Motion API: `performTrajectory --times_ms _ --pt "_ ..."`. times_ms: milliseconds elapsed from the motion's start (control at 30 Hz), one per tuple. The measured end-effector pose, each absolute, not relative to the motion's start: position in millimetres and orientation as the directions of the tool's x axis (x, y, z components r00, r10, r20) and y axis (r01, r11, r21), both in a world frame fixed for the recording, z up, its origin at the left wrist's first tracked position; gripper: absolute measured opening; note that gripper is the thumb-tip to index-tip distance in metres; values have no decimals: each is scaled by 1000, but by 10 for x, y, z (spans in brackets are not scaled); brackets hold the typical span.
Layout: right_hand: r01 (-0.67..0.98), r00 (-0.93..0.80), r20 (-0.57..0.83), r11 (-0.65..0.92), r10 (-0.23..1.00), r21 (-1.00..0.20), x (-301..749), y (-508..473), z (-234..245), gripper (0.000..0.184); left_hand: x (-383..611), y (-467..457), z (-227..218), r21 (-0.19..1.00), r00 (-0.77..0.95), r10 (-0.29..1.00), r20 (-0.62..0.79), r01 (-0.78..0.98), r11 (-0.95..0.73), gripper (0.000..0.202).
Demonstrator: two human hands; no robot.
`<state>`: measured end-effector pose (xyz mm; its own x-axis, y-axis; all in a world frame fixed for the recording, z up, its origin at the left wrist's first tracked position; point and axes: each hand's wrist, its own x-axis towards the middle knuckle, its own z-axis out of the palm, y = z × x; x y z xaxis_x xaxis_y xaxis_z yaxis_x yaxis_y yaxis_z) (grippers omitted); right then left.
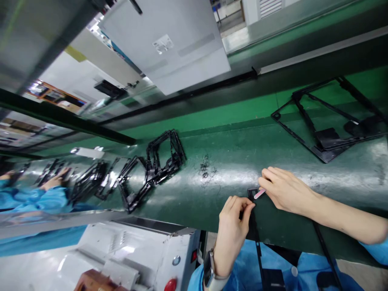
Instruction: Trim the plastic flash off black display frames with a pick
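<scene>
Right hand (283,190) gripping pink tool (260,194) (partly hidden); black frame (258,252) cropped.

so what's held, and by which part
The right hand holds a pink stick by one end; the left hand pinches a black frame near a corner.

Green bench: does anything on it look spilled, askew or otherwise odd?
Yes. Thin dark scraps lie scattered on the bench, beyond the left hand; they look like stray debris rather than parts. At the picture's right, black frames overlap askew, crossed rather than squared up. No damage is clear.
</scene>
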<state>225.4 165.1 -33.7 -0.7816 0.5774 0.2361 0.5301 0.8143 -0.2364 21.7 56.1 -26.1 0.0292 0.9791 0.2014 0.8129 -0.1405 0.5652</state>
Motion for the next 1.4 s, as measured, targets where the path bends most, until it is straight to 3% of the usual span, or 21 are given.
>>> performTrajectory --times_ms 133,300,733,1000,1400 --pt "524 -787 230 817 572 -240 2253 1652 -334 17 208 520 -294 578 -25 975 220 808 -110 14" --pt "526 -782 244 818 573 -232 2259 1654 -330 17 214 503 -286 555 30 977 211 819 -144 13" --pt "516 -785 245 819 569 -251 2263 1653 -343 18 87 630 -218 625 43 996 80 776 -84 12" --pt "522 -791 235 824 564 -220 2249 1652 -336 17 162 695 -164 438 174 984 34 882 -172 17" --pt "517 -787 244 822 566 -239 2252 1651 -339 18 67 448 -120 586 74 997 27 807 -76 15"
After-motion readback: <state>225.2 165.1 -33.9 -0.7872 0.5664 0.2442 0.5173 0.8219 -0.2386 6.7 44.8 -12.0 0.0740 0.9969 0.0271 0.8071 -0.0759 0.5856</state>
